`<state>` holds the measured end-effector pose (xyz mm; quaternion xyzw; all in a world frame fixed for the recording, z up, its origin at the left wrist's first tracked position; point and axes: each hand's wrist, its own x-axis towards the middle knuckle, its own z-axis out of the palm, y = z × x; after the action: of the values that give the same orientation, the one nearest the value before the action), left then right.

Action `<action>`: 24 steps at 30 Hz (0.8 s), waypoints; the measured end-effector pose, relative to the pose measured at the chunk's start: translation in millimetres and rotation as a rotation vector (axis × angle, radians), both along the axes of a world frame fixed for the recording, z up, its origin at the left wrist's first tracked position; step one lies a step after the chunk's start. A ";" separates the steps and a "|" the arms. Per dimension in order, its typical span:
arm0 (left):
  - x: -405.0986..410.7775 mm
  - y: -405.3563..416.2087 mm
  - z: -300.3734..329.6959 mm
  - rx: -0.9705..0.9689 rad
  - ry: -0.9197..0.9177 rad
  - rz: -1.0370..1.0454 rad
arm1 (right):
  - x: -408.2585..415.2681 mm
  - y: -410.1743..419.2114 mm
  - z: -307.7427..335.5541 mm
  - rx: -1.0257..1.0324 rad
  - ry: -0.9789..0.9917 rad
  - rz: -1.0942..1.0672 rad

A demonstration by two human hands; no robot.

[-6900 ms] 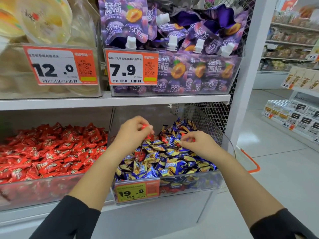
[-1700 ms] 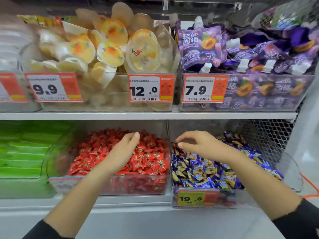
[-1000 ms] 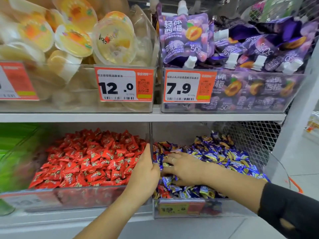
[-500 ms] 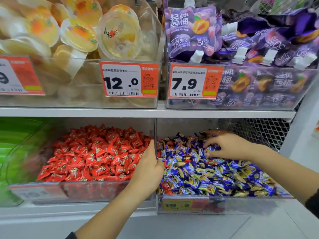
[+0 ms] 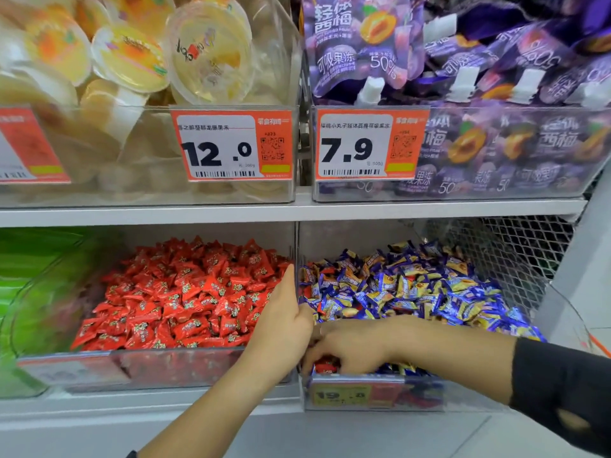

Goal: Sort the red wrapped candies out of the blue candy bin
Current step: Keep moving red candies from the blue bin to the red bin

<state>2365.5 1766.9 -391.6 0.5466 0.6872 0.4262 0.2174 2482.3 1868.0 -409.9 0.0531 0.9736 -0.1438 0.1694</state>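
Since half a second ago, right hand [image 5: 350, 350] dropped from the blue candy bin's [image 5: 373, 396] back to its 7 o'clock corner, grip pinching a red wrapped candy [image 5: 325, 366]; left hand [image 5: 284, 320] grips the divider [image 5: 296, 256].

Retail shop, snack aisle. Orange price tags [image 5: 231, 145] with barcodes and QR codes clipped to clear bins [image 5: 148, 190] above the left hand [image 5: 284, 320]; bulk wrapped sweets [image 5: 185, 292] beside it; white shelf [image 5: 291, 211] overhead.
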 end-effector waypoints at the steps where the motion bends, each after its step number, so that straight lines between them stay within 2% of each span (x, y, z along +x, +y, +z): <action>1: 0.1 0.1 0.1 0.001 -0.004 0.001 | -0.1 1.6 -6.5 0.100 0.015 0.055; 3: 1.2 0.5 1.5 0.008 -0.006 0.010 | -0.2 5.0 -8.8 0.348 -0.001 0.118; 6: 2.2 0.7 2.7 0.037 -0.012 0.011 | -6.5 14.0 -0.9 0.733 -0.132 0.110; 9: 2.3 -1.5 4.9 0.017 -0.011 0.005 | -11.8 25.8 8.2 0.891 -0.207 -0.028; 15: 2.8 -4.0 8.1 0.014 0.003 -0.006 | 35.8 60.1 54.1 0.702 -0.090 -0.416; 20: 3.2 -2.8 6.0 -0.005 -0.001 0.009 | 92.3 69.1 71.3 0.505 -0.142 -0.699; 22: 4.0 -0.8 4.3 -0.001 0.008 0.031 | 96.6 59.1 82.9 0.433 -0.173 -0.751; 24: 4.7 -0.4 3.9 0.000 0.005 0.048 | 85.1 42.7 88.9 0.504 -0.151 -0.698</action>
<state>2370.2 1766.6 -387.7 0.5310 0.7008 0.4299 0.2054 2567.4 1910.7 -321.0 0.4292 0.8868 0.0540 0.1628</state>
